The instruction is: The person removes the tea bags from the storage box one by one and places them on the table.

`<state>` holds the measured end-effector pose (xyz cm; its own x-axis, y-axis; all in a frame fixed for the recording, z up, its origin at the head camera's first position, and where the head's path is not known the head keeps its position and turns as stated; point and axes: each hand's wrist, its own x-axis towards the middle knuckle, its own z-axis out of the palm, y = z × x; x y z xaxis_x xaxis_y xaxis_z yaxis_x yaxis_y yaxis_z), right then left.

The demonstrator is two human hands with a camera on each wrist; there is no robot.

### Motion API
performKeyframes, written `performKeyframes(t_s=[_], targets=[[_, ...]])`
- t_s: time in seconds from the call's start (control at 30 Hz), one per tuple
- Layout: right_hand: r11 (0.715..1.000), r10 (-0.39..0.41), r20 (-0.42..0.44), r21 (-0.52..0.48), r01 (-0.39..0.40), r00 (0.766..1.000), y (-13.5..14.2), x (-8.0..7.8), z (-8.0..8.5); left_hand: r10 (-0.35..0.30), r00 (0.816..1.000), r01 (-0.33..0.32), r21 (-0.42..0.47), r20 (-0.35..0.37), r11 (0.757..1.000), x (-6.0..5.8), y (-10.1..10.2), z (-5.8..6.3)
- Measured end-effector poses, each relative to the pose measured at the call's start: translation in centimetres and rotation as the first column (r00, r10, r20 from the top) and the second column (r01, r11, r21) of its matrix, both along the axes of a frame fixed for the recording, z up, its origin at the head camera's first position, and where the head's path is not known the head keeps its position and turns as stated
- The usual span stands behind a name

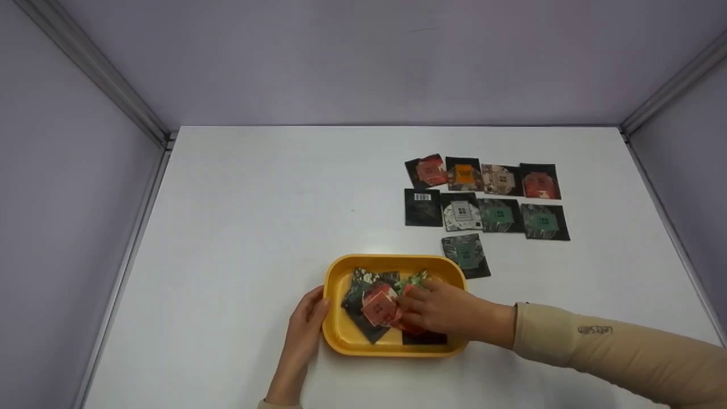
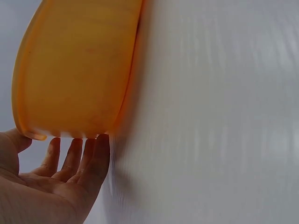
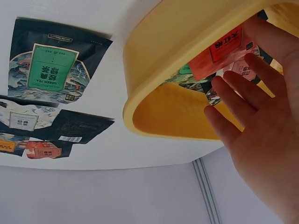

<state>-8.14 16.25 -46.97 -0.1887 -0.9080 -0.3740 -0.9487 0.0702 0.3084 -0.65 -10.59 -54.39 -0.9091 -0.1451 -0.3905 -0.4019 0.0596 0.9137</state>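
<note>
A yellow tray point(image 1: 392, 353) holds several tea packets, among them a dark one with a pink-red label point(image 1: 379, 308). Against the tray's left end, the fingers of my left hand point(image 1: 304, 329) touch the outer wall, fairly straight; the left wrist view shows the thumb at the rim point(image 2: 35, 136). My right hand point(image 1: 446, 309) reaches in over the right side. Its thumb and fingers pinch a red tea packet point(image 3: 217, 56), which lies above others in the tray. Part of that packet is hidden by the hand in the head view.
Beyond the tray to the right, tea packets lie in rows on the white table point(image 1: 255, 216). A green-label packet point(image 1: 466, 255) sits close by the tray's upper right corner. A packet with its barcode up point(image 1: 422, 208) lies in the second row. Walls point(image 1: 363, 68) border the table.
</note>
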Motion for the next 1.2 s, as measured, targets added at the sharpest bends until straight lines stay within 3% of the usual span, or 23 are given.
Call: performKeyframes(t_s=[0.33,0.67,0.93,1.2], targets=[[0.996,-0.018,0.010,0.085,0.017,1.000,-0.4,-0.2,-1.0,0.000,1.000,0.000,-0.018,0.008,1.000,0.0,0.0,0.0],[0.996,-0.004,0.019,0.086,0.003,1.000,-0.2,0.1,-1.3,-0.009,1.000,0.009,-0.025,0.000,1.000,-0.1,0.0,-0.1],[0.999,0.022,0.138,-0.051,-0.016,0.990,-0.9,0.1,-0.4,-0.001,1.000,0.001,-0.022,-0.011,1.000,-0.1,0.1,-0.3],[0.970,0.122,0.023,-0.216,-0.114,0.992,-1.1,0.5,0.3,0.003,1.000,-0.003,-0.023,0.003,1.000,-0.1,0.0,-0.3]])
